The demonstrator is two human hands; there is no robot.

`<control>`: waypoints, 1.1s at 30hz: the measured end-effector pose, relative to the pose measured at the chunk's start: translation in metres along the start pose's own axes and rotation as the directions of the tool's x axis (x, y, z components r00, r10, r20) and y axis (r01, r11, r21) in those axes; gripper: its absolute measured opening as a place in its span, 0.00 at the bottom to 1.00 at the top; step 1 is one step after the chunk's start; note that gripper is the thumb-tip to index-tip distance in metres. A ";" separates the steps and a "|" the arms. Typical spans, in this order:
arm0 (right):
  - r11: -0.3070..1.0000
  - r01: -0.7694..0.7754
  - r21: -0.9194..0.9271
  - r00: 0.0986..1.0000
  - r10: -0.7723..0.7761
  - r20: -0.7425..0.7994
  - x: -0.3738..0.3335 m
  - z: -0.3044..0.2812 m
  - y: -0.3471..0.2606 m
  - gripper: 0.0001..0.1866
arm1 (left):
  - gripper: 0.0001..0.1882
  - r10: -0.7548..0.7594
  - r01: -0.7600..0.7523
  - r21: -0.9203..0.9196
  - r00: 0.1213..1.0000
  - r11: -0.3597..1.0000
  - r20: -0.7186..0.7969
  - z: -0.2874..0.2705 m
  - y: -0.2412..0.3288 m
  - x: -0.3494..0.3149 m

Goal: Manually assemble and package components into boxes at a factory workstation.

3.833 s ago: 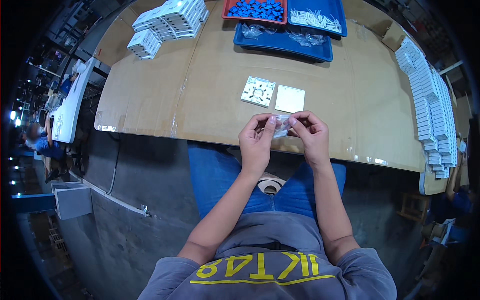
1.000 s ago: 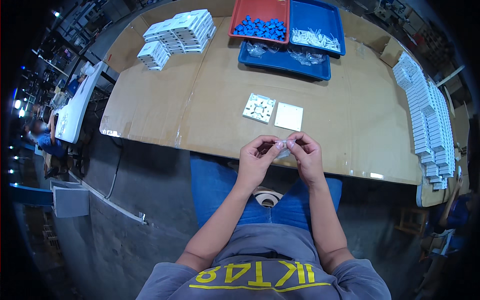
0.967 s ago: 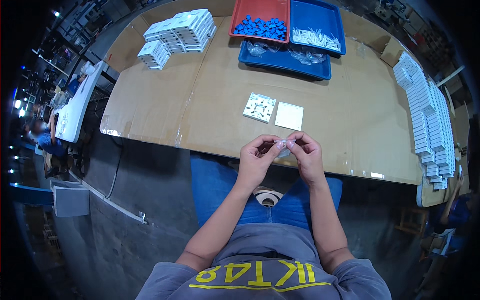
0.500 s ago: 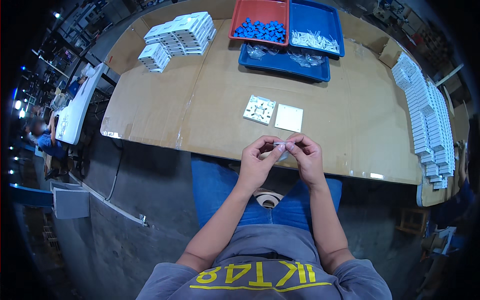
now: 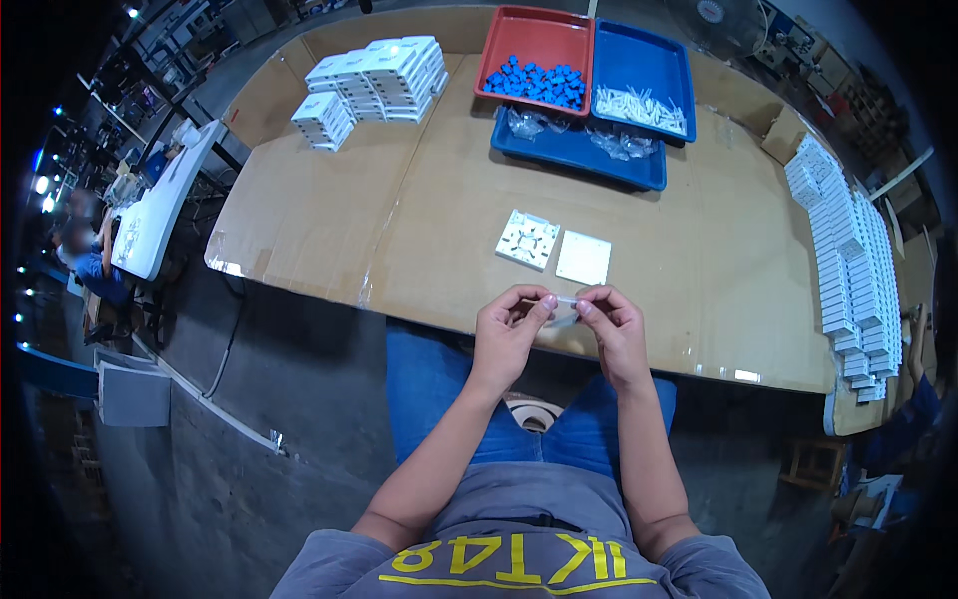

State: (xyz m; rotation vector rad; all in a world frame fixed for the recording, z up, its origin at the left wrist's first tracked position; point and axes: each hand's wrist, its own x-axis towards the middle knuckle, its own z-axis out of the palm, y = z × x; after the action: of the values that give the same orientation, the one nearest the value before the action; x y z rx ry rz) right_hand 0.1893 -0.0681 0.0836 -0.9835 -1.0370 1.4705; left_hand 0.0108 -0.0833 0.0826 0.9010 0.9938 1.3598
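A small clear plastic bag (image 5: 565, 310) is stretched between my hands at the table's near edge. My left hand (image 5: 506, 337) pinches one end of its upper edge between thumb and forefinger. The other end is pinched the same way by my right hand (image 5: 620, 337). Just beyond my fingers lie two square white plastic pieces side by side. The left one is an open box part (image 5: 527, 240) with dark slots and raised ribs; the right one is a flat plate (image 5: 584, 259).
A red tray (image 5: 539, 30) of blue parts and a blue tray (image 5: 644, 60) of thin white pieces rest on a lower blue tray (image 5: 569, 168) with clear bags. Stacked white boxes (image 5: 374, 80) stand far left; more white stacks (image 5: 848, 250) line the right. People sit at a left table (image 5: 160, 215).
My fingertips have moved apart, drawing the upper edge of the plastic bag out between them. The whole view has shifted slightly; the two white pieces stay side by side.
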 end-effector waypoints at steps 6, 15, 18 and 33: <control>0.993 0.086 0.075 0.996 -0.088 0.027 -0.004 0.006 -0.001 0.03 | 0.14 0.106 -0.105 0.064 0.994 0.992 -0.011 -0.003 -0.010 0.002; 0.984 0.175 -0.035 0.973 -0.167 0.156 -0.006 -0.001 -0.005 0.05 | 0.18 -0.482 0.510 -0.159 0.857 0.846 0.183 -0.024 -0.006 -0.003; 0.966 0.222 -0.129 0.963 -0.197 0.183 -0.004 -0.003 -0.012 0.08 | 0.15 -0.439 0.448 -0.175 0.894 0.877 0.093 -0.023 -0.006 -0.002; 0.990 -0.076 -0.122 0.996 0.079 0.027 0.004 -0.001 -0.004 0.16 | 0.12 -0.115 0.114 -0.036 0.992 0.993 -0.050 -0.014 -0.014 0.001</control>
State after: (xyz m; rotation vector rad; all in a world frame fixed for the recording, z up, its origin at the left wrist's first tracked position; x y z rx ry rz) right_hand 0.1909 -0.0632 0.0864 -1.0998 -1.1329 1.5051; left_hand 0.0024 -0.0832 0.0645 0.7756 1.0444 1.3045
